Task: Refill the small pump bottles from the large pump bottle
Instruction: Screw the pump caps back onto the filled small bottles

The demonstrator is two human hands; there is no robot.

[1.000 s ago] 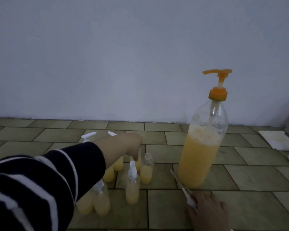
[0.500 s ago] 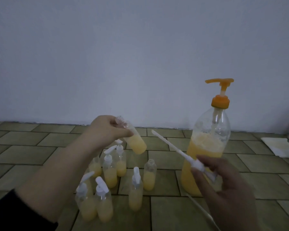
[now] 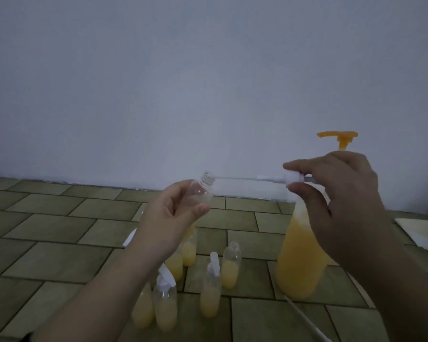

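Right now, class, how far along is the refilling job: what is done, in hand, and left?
Done: several capped small bottles on the floor hold yellow liquid. In hand: the left hand holds an open bottle while the right hand pinches a white pump, its tube at the neck. Left: one uncapped bottle beside the large bottle.

Looks like a plain room at home: olive-green rectangular floor tiles (image 3: 59,257) below the fingers, bare pale painted wall (image 3: 158,82) rising behind them.
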